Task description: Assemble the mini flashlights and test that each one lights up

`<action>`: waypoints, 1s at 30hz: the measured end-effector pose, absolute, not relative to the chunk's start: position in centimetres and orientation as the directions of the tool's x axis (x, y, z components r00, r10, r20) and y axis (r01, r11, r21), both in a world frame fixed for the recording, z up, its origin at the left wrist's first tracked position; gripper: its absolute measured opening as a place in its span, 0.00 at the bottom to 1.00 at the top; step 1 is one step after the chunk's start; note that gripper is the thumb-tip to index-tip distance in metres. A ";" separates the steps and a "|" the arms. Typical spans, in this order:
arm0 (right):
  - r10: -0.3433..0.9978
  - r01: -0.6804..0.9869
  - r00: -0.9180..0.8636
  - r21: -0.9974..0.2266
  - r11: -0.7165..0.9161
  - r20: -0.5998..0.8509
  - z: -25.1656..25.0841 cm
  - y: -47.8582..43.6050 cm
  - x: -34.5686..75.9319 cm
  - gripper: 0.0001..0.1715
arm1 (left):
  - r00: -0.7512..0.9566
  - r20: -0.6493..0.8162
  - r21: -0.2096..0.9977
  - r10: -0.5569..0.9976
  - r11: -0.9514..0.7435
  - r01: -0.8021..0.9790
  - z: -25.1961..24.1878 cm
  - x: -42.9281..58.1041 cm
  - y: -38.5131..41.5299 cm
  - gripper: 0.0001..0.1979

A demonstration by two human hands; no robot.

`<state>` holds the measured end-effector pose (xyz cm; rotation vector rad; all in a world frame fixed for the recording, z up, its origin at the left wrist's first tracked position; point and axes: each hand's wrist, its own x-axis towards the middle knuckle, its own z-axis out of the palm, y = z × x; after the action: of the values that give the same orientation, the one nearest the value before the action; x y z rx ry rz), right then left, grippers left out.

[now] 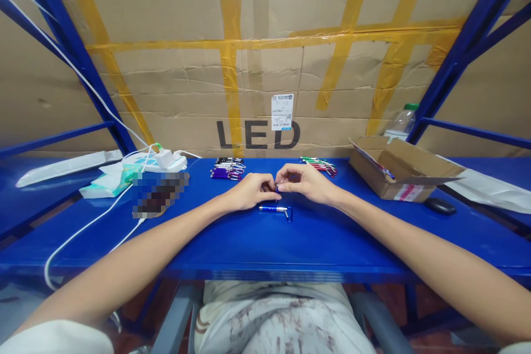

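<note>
On the blue worktop (232, 243), the left hand (252, 191) and right hand (305, 182) meet fingertip to fingertip, both pinching a small blue piece (277, 188), mostly hidden. A blue keychain torch (275, 209) lies just below them. Both forearms stretch forward. Further right, an open cardboard box (404, 168) holds something unclear.

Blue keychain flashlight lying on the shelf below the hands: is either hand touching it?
Apart. The head view shows blue shelf between the blue keychain flashlight and both the left hand and the right hand, which meet above it around another small item.
</note>
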<state>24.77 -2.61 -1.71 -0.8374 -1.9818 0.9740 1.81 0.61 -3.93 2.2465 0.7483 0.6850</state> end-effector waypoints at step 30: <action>0.605 0.603 -0.729 -0.119 0.789 0.319 -2.3 -1.0 27.6 0.19 | 0.655 0.351 0.551 0.670 -0.713 0.434 -2.7 1.0 1.2 0.12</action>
<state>27.62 -1.01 -2.30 -0.9216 -2.6378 0.0097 0.98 1.18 -2.72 2.4517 0.8662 0.7604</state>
